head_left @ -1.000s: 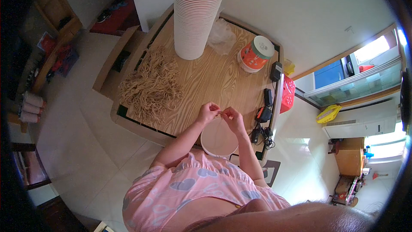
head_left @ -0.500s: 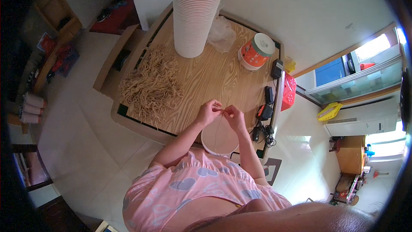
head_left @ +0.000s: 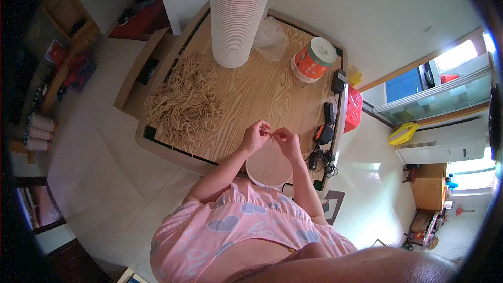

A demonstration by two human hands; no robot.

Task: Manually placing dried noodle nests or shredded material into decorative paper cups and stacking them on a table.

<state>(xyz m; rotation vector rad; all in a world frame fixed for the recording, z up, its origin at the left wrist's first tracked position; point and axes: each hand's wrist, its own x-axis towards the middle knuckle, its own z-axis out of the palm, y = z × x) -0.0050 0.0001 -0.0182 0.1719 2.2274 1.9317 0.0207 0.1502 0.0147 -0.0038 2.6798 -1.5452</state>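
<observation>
My left hand point(head_left: 255, 136) and my right hand point(head_left: 287, 144) meet above the table's near edge, fingertips pinched together on a thin strand of twine point(head_left: 271, 135). Just below them, close to my body, is a round white paper bucket point(head_left: 269, 166); my wrists flank it. A large tangled heap of tan twine point(head_left: 186, 105) lies left of my hands. Beyond it rises a tall stack of nested white buckets point(head_left: 236, 31), the top one orange. Exactly how the fingers work the strand is too small to make out.
An orange bucket point(head_left: 308, 63) with a pale green and white top stands at the far right, near a crumpled clear plastic bag point(head_left: 271, 39). Black power adapters point(head_left: 329, 113) and coiled cables point(head_left: 327, 163) line the wood-grain table's point(head_left: 251, 94) right side. A red basket point(head_left: 353, 110) sits beyond that edge.
The fingers have shifted only slightly, still pinched together. The strand seen hanging across the white bucket before is now harder to make out.
</observation>
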